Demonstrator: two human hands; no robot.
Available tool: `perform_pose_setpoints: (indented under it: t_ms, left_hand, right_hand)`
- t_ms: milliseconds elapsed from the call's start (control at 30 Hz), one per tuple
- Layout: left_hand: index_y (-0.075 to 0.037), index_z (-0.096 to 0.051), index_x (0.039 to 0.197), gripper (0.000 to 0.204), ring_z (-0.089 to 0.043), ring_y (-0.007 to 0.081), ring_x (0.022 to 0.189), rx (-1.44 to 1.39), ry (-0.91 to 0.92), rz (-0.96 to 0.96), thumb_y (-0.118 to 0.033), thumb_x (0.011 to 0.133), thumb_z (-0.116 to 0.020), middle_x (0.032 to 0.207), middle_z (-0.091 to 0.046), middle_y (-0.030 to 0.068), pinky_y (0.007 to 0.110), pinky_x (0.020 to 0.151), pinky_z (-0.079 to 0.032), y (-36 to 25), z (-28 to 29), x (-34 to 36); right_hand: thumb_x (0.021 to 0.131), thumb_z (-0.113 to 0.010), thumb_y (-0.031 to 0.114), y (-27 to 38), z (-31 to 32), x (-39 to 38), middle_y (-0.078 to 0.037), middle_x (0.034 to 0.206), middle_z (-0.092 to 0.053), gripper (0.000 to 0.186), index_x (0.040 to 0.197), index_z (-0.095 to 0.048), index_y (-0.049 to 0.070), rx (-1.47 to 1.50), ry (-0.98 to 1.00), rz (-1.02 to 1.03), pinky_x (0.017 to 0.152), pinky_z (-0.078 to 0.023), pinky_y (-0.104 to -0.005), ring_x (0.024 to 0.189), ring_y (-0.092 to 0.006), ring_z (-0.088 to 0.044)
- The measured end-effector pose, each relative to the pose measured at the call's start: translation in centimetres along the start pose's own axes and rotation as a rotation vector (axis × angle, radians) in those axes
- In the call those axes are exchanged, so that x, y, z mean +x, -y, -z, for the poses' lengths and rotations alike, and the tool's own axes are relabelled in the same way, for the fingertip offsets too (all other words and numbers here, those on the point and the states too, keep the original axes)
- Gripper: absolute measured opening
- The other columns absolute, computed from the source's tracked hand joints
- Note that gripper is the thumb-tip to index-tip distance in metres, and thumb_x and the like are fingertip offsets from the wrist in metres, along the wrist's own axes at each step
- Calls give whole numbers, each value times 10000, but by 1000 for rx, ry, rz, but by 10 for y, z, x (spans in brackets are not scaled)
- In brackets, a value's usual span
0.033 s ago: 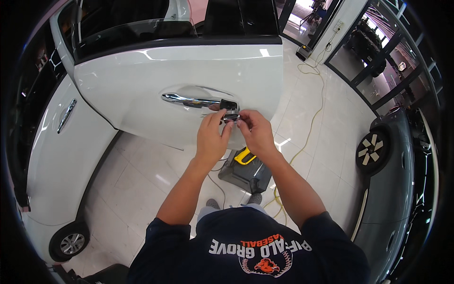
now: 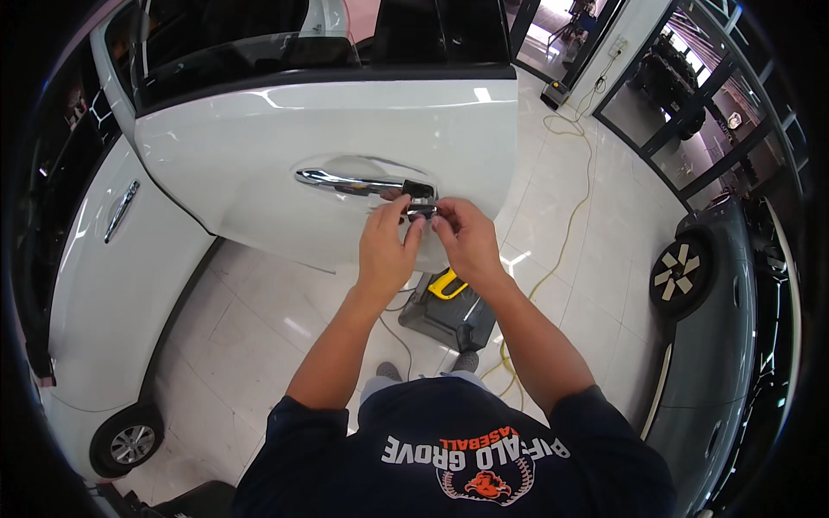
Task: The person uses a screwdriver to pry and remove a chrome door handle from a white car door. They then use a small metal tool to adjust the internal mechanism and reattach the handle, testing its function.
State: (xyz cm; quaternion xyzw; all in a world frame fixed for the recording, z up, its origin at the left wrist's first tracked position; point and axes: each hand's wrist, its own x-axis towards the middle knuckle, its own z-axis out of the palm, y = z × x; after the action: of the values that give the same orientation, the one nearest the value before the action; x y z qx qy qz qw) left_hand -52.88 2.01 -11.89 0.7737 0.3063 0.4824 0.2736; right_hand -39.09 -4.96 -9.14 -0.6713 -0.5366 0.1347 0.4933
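Note:
Between the fingertips of both my hands is a small chrome door handle cap. My left hand pinches its left end, and my right hand grips its right end. Just beyond it, the chrome door handle is mounted on the white car door. At the handle's right end shows a dark recess, partly hidden by the cap and my fingers.
A dark grey case with a yellow handle stands on the floor below my hands. A yellow cord runs along the tiles. The white car's front wheel is at lower left; a grey car stands at right.
The cap and my fingertips have shifted very slightly away from me, closer to the handle's recess. Both hands keep their grip.

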Motion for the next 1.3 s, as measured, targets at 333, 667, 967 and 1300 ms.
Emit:
perform_pose_setpoints:
  t_ms: [333, 667, 967, 1300]
  left_hand:
    - [-73, -622, 1160, 418, -510, 325, 1150, 303, -43, -283, -273, 818, -756, 1203, -554, 109, 515, 1028, -323, 20, 21, 33]
    - [-83, -579, 1163, 491, -558, 264, 1084, 356, 101, -269, -338, 793, -776, 1135, -594, 64, 500, 1038, -292, 22, 35, 49]
    - [-42, -546, 998, 442, -607, 242, 883, 201, 518, -88, -295, 768, -824, 966, -568, 114, 359, 843, -474, 23, 60, 90]
    - [-17, -544, 974, 409, -595, 229, 873, 131, 562, -70, -226, 761, -823, 975, -553, 111, 335, 805, -525, 25, 67, 90]
  right_hand:
    - [909, -630, 41, -5, -24, 7, -171, 960, -676, 174, 1072, -628, -18, 188, -123, -76, 707, -541, -342, 803, -259, -689]
    - [901, -629, 66, 12, -23, 6, -146, 939, -617, 266, 1167, -644, 60, -238, -105, 161, 709, -530, -397, 759, -320, -642]
    - [911, -642, 104, 12, -4, 24, -126, 898, -632, 261, 1171, -654, 88, -251, 69, 169, 677, -509, -376, 739, -283, -623]
    - [953, -589, 86, 16, 4, 29, -112, 757, -640, 248, 1192, -614, 26, -200, 200, 86, 604, -470, -325, 602, -195, -566]
